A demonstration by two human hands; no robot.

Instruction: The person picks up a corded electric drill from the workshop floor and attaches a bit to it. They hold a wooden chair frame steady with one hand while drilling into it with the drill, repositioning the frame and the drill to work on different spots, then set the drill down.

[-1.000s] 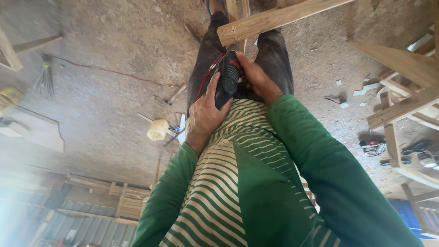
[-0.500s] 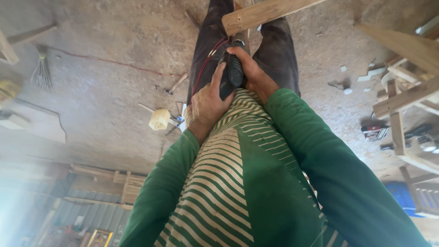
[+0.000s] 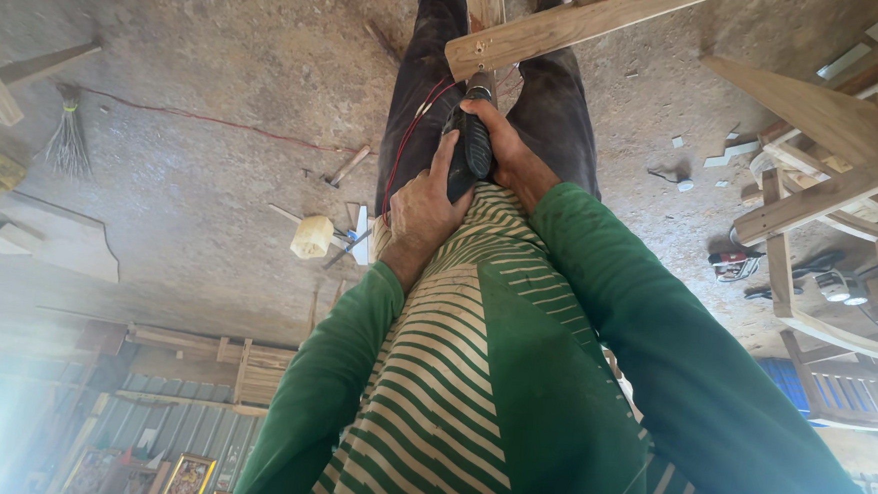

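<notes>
Both hands, left (image 3: 426, 211) and right (image 3: 509, 155), stay clenched around the black tool (image 3: 469, 148), held against the torso below the plank (image 3: 571, 23); the view has shifted slightly closer, the grip unchanged.

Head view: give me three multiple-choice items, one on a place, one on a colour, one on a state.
1. Where is the dark power tool?
A. on the floor
B. in front of the torso, between both hands
C. on the wooden frame

2. What colour are the sleeves?
A. green
B. red
C. grey

3. How does the left hand meet the tool?
A. apart from it
B. wrapped on it
C. flat on the plank

Key: 1 B, right hand and left hand both grip it. 2 A, both arms show green. 3 B, fingers curl on its body.
</notes>
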